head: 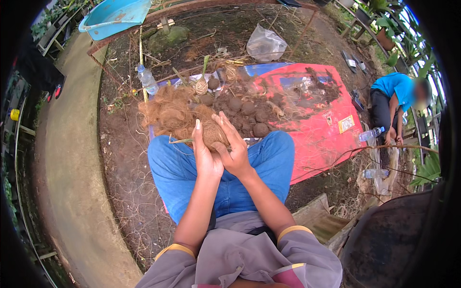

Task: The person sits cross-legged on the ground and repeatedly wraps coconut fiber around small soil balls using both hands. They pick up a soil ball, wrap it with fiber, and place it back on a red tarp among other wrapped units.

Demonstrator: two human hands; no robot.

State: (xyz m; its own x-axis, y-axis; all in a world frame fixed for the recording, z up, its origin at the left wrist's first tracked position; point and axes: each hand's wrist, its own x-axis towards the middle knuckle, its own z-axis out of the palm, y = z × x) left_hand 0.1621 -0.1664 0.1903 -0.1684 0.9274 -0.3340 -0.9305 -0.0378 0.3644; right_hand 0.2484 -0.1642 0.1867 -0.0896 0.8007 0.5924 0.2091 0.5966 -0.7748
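Between my two palms sits a ball wrapped in brown coconut fibre (213,135). My left hand (205,153) presses its left side, thumb pointing up. My right hand (234,145) lies against its right side with the fingers stretched along it. A green leaf shoot (182,140) pokes out to the left of my left hand. Just beyond is a loose heap of coconut fibre (169,108). Several dark soil balls (260,130) rest on a soil-strewn red banner (320,144). Behind the heap stands a string-wrapped ball (201,86) with a green shoot.
A plastic bottle (147,80) is left of the heap; a clear plastic bag (265,44) lies farther back. A blue basin (115,18) rests by a rusty metal frame (201,8). At right, a person in a blue shirt (392,90) bends over near bottles. A concrete path (72,144) runs left.
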